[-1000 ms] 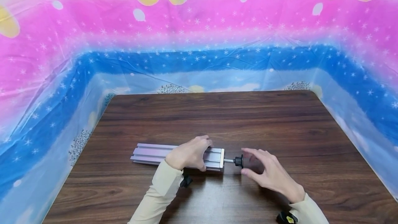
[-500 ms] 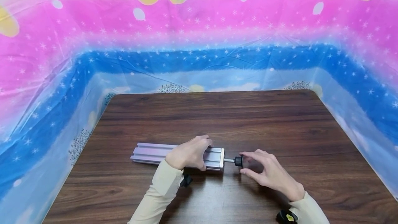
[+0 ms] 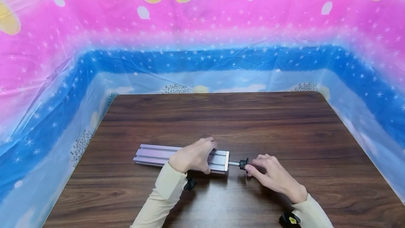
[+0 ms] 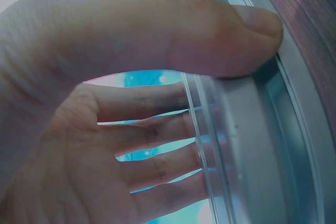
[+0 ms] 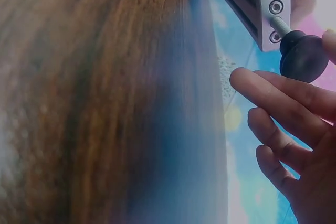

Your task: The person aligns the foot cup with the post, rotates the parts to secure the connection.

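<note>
Grips a grooved aluminium profile in the left hand, near its right end, with the thumb on the near side and the fingers round the far side. Lies over the near half of the dark wood tabletop, a little left of the middle. Runs lengthwise from left to right, roughly in line with the table's far edge, with the left end slightly farther from the person than the right. Points to the right with its capped end: ends there in a pale end plate, squarely across the long axis. Carries on past that plate along much the same line, as a bare threaded rod tipped with a black knob, turned outward to the right. In the right wrist view, seems tilted, with the plate end raised off the wood; cannot tell by how much. Shows there two bolts too, one on either side of the rod. Pinches the knob between thumb and fingers of the right hand, with the remaining fingers loosely bent beside it; cannot tell how firmly.
</note>
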### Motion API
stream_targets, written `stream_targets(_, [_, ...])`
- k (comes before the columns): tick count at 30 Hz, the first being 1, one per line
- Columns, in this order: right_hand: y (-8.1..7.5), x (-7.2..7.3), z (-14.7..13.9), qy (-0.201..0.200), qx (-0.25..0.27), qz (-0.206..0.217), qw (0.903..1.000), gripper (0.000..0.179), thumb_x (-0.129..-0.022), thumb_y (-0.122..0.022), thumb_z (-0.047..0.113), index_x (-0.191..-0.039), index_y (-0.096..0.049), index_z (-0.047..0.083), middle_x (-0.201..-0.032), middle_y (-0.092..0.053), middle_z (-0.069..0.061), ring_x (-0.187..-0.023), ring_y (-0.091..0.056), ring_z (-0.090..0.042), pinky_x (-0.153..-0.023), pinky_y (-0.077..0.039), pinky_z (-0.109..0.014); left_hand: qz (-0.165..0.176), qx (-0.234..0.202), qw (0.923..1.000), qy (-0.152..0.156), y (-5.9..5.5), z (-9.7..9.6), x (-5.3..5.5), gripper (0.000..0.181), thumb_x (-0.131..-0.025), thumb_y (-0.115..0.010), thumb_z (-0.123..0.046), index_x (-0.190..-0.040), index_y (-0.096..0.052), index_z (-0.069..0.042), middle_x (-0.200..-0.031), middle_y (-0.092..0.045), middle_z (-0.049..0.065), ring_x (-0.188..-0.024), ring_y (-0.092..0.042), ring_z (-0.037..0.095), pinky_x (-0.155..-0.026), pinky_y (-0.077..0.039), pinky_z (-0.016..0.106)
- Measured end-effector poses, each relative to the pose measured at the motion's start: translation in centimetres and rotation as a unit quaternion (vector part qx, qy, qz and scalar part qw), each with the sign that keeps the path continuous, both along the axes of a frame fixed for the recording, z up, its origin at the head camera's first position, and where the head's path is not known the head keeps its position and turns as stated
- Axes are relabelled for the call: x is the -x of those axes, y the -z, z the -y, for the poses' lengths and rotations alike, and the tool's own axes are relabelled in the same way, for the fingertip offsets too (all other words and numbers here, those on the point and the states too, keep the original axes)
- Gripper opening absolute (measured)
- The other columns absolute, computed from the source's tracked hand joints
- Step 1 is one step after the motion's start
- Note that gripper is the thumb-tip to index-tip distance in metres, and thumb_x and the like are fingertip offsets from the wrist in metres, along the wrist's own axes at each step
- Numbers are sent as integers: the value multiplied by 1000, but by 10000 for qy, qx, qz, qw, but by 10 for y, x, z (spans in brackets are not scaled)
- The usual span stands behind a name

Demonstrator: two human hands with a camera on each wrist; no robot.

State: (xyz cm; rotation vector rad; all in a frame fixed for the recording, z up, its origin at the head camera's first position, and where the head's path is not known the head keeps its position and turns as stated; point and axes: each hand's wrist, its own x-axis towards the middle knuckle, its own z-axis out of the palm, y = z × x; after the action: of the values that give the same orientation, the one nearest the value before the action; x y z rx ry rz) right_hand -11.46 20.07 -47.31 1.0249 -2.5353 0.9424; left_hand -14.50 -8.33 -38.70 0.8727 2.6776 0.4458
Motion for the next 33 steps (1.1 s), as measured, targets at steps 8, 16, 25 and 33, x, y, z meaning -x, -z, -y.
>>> stream_targets(8, [-3, -4, -2, 464, -55, 111, 9988, 17, -96, -64, 17, -86, -74, 25, -75, -63, 23, -75, -58, 4, -68, -49, -27, -12, -15, 10000, -8, 1, 1, 0, 67, -63, -90, -8, -124, -64, 0, -112, -61, 4, -97, -55, 18, -82, -52, 30])
stream_targets(16, [-3, -8, 0, -113, 533, -491, 9973, 72, -75, -89, 18, -139, -59, 12, -121, -70, -3, -83, -62, -10, -76, -49, -21, -21, -6, 10000, -26, -1, 2, 0, 66, -64, -90, -9, -124, -64, -1, -111, -61, 3, -96, -55, 17, -81, -51, 29])
stream_targets(25, [-5, -4, 0, -107, 394, -522, 9978, 56, -75, -88, 14, -127, -68, 14, -92, -69, 7, -73, -59, -8, -67, -49, -21, -3, 20, 10000, -21, 0, 1, -1, 66, -65, -90, -9, -125, -64, -2, -113, -61, 3, -98, -55, 18, -82, -51, 30])
stream_targets(33, [-4, -4, 1, -11, 331, 66, 9994, 18, -88, -77, 18, -105, -74, 13, -76, -56, 17, -63, -50, 0, -55, -44, -17, 6, 7, 10000, 3, -1, 0, 0, 65, -65, -89, -8, -125, -64, -1, -115, -62, 5, -95, -55, 17, -80, -51, 29])
